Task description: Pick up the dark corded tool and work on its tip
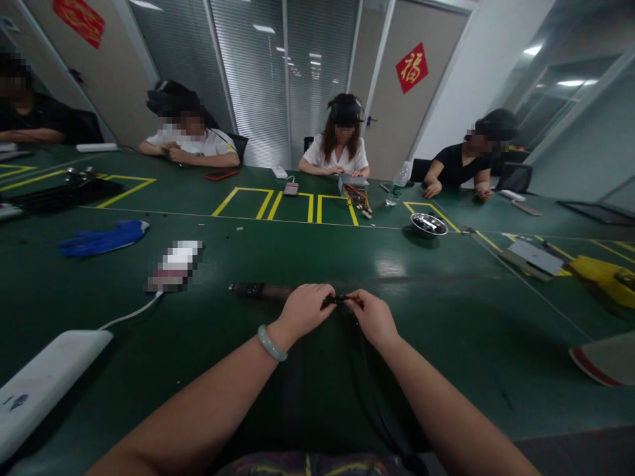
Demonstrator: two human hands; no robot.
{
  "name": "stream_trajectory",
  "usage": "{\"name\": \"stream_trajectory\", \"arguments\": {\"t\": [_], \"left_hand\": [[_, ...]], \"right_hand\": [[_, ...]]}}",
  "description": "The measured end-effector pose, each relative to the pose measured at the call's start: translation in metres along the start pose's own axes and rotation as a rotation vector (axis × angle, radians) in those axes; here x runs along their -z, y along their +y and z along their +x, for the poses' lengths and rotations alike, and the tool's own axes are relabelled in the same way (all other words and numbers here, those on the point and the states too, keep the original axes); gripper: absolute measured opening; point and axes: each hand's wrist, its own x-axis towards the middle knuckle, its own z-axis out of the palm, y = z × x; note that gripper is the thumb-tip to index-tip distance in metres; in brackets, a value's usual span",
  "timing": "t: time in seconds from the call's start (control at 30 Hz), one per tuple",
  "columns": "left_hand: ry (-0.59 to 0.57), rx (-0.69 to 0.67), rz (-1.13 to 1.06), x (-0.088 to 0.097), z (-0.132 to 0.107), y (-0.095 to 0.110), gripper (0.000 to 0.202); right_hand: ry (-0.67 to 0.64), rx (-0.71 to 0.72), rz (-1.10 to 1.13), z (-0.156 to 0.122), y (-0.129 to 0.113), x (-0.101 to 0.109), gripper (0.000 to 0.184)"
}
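Observation:
A dark, stick-shaped tool that looks like an electric screwdriver (pixel 262 291) lies crosswise just above or on the green table, its metal tip toward the left. My left hand (pixel 308 309) is closed around its rear part, with a pale bangle (pixel 272 344) on the wrist. From between my hands shows the tool's black tail end (pixel 341 299). Thumb and fingers of my right hand (pixel 373 316) pinch the black cable at that end; whether it is a plug cannot be made out. The black cable (pixel 370 377) runs down toward my body.
Left of me are a white power bank (pixel 54 390), a corded phone (pixel 176 266) and a blue glove (pixel 104 239). A steel bowl (pixel 428 225) and water bottle (pixel 398 185) stand ahead. At right lie a yellow item (pixel 605 281) and a cup (pixel 602 360). Several people sit opposite.

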Motion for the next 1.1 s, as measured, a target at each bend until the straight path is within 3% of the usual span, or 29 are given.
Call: {"name": "stream_trajectory", "arguments": {"t": [0.17,0.3,0.7,1.1], "left_hand": [[-0.009,-0.020,-0.017,-0.0004,0.0032,-0.0030,0.013],[-0.015,-0.029,-0.025,0.0003,0.0041,-0.0048,0.015],[0.001,-0.012,-0.061,-0.0010,0.0049,-0.0046,0.012],[0.007,0.005,-0.033,-0.0003,0.0049,-0.0030,0.008]], "right_hand": [[-0.007,0.085,-0.154,0.0005,-0.0065,0.0016,0.015],[0.018,0.054,-0.143,0.0009,-0.0049,0.0011,0.020],[-0.030,0.141,-0.157,0.0014,-0.0010,-0.0003,0.026],[-0.061,0.266,-0.365,0.0041,-0.0057,-0.0023,0.028]]}}
